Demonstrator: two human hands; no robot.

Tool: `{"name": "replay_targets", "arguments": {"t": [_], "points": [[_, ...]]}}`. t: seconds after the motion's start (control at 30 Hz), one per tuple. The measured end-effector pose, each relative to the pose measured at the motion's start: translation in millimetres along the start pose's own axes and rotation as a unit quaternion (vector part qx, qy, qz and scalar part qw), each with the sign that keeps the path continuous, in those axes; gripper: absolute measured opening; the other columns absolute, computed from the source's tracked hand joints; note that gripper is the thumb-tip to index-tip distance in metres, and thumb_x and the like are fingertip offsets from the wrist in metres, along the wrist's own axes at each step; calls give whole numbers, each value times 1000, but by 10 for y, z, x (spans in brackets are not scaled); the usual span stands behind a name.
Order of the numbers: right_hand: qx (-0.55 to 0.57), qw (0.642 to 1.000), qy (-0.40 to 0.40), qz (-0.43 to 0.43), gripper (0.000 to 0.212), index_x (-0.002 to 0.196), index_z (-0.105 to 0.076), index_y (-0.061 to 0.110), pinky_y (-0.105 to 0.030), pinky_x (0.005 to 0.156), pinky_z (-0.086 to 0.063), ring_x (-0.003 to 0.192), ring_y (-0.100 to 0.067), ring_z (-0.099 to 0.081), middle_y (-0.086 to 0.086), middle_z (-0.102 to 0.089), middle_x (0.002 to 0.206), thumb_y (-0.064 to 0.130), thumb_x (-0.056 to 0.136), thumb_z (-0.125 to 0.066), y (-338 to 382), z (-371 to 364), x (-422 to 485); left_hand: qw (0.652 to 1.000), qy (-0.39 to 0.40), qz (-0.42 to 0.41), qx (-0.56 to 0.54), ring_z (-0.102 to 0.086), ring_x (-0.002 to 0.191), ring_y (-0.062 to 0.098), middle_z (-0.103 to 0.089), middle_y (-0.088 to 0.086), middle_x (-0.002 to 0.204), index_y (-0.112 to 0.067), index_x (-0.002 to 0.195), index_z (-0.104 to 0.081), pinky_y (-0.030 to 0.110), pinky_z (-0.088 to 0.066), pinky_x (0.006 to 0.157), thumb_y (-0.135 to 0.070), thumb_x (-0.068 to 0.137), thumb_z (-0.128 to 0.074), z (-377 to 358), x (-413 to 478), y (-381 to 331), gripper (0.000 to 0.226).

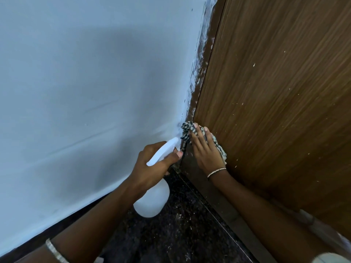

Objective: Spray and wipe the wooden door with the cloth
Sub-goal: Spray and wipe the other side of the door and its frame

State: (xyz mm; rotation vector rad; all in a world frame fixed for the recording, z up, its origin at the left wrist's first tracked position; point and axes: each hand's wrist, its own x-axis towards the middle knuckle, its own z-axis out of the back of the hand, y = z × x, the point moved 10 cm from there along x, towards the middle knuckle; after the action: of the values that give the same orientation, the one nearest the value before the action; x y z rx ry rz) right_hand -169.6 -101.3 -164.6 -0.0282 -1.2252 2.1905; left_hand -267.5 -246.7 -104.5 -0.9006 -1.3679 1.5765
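The brown wooden door [275, 95] fills the right side, flecked with small white specks. My right hand [205, 149] presses a black-and-white checked cloth [221, 149] flat against the door's lower left edge, fingers straight. My left hand [153, 166] grips the neck of a white spray bottle [153, 202], its nozzle pointing up toward the cloth and the door edge. The bottle's body hangs below my hand.
A pale blue wall [85, 92] covers the left side and meets the dark door frame [201, 65], which is smeared with white paint. Dark speckled stone floor [171, 234] lies below. A dark skirting strip runs along the wall's base.
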Motion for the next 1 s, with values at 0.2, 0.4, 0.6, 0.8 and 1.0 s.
{"name": "replay_targets", "arguments": {"t": [0.2,0.4,0.6,0.8,1.0], "points": [[-15,999,-24,14,62,163,-5,-4,-69,119,21,156,-46,13,-27,3,170,18,105,-5,-292,146,-372,1000,-7,5,-12,-66,84,33,-72,18,87,-11,91,-73,37,-56,64,-29,90,-73,49,12,2,19],[17,997,-65,-41,65,163,-17,0,-62,126,7,160,-38,-3,-20,-10,172,16,100,-19,-818,321,-1135,1000,4,0,-14,-66,78,30,-71,11,84,-17,91,-75,39,-57,65,-31,89,-75,40,28,-14,14],[-51,997,-46,-21,67,163,-1,-5,-65,125,10,155,-51,10,-31,3,169,23,102,-13,-525,281,-603,1000,4,0,-2,-68,81,31,-72,10,83,-17,90,-75,46,-59,67,-32,88,-75,74,25,37,15],[-75,997,-15,13,69,164,2,0,-69,116,26,156,-47,14,-24,3,171,38,109,-16,-267,243,173,1000,9,-7,-14,-66,73,30,-69,13,79,-16,87,-73,36,-54,63,-29,89,-75,23,21,36,13],[-34,998,-48,28,68,164,1,-1,-62,125,12,158,-43,8,-23,3,171,25,106,-22,-673,345,-703,999,6,-7,-36,-66,69,29,-70,17,82,-16,88,-74,32,-54,60,-28,87,-76,-175,53,-53,12]]}}
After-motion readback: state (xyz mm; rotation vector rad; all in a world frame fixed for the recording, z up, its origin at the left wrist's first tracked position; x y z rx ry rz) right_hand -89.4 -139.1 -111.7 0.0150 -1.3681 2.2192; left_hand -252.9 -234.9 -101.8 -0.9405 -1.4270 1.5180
